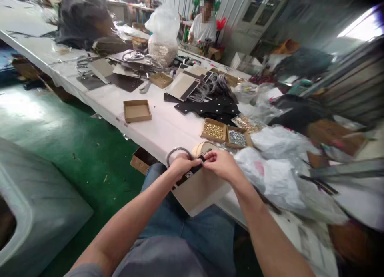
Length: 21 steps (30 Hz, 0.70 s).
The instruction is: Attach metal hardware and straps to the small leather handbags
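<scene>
A beige panel (pixel 198 193) with a black strip (pixel 189 174) along its far edge lies over my lap, against the table's front edge. My left hand (pixel 181 165) is closed on the strip edge, thumb on top. At the strip's right end, the fingers of my right hand (pixel 221 163) are pinched together; whatever small thing they may hold is hidden. A grey cord loop (pixel 175 150) curves out behind my left hand. Just beyond both hands sits a round cream-coloured object (pixel 198 149), partly covered.
Small boxes of gold-coloured pieces (pixel 213 130) and silver-coloured pieces (pixel 237 138) stand beyond my right hand. A shallow cardboard box (pixel 137 111) sits near the table edge. Stacked panels (pixel 184 85), black strips (pixel 207 107) and plastic bags (pixel 270 173) crowd the table. A person (pixel 204 27) sits beyond.
</scene>
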Each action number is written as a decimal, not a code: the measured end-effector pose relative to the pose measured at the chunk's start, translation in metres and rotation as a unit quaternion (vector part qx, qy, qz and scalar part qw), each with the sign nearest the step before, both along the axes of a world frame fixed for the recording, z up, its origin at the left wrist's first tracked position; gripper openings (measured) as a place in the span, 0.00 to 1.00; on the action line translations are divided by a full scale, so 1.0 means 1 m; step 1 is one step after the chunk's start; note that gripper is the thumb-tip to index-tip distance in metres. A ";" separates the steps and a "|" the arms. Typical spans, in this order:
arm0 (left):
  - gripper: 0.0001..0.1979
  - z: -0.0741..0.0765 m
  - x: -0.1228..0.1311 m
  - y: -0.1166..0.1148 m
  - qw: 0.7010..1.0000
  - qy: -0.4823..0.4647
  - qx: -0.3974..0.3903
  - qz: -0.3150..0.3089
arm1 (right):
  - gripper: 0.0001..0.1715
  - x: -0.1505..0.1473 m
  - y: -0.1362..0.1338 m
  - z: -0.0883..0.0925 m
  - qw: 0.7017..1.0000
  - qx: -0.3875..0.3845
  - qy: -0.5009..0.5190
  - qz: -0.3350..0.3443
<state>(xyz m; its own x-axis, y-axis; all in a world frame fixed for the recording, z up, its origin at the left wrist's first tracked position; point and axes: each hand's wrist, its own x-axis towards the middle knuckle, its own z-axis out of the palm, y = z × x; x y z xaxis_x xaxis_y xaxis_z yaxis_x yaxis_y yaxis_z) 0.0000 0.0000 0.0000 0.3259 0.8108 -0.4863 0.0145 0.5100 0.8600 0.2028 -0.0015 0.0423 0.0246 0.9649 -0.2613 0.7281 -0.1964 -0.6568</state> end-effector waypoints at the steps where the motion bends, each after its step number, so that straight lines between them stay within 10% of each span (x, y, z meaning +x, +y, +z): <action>1: 0.13 0.000 0.000 0.000 1.000 0.001 -0.002 -0.001 | 0.18 0.003 0.003 0.001 1.000 -0.023 0.014 0.006; 21: 0.11 0.007 0.006 0.003 1.000 0.005 -0.015 -0.003 | 0.14 0.010 0.034 0.028 0.983 -0.177 0.046 0.027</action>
<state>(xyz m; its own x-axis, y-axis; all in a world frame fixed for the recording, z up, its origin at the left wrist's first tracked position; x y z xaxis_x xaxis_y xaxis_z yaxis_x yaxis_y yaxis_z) 0.0059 0.0031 0.0069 0.3248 0.7944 -0.5132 0.0263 0.5349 0.8445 0.2129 0.0320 0.0706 -0.0637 0.8119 -0.5804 0.6839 -0.3880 -0.6178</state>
